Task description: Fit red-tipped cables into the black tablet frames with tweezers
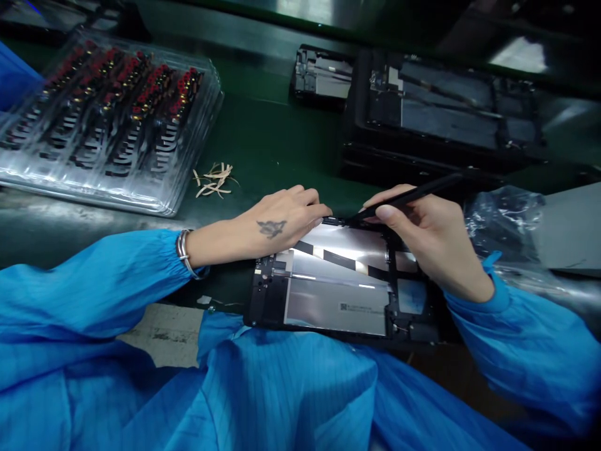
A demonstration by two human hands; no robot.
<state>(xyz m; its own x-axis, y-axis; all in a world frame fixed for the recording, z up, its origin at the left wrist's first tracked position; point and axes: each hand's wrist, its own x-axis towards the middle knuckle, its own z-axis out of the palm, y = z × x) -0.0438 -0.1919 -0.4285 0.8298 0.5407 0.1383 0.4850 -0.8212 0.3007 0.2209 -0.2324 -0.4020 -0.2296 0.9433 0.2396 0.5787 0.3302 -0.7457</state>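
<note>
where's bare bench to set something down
Bare green bench shows between the component tray and stacked black units, beyond the left hand; pale strips lie near its tray side. Crowded: right of the right hand, with clear plastic and something white.

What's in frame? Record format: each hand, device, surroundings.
left hand: fingertips at the device's far edge
right hand: gripping a black tool, tip at the same edge
device: silvery panel and dark strips exposed
left on bench: clear tray of red-and-black parts
between tray and device: loose tan strips
beyond device, to the right: similar units
right of right hand: clear plastic
</note>
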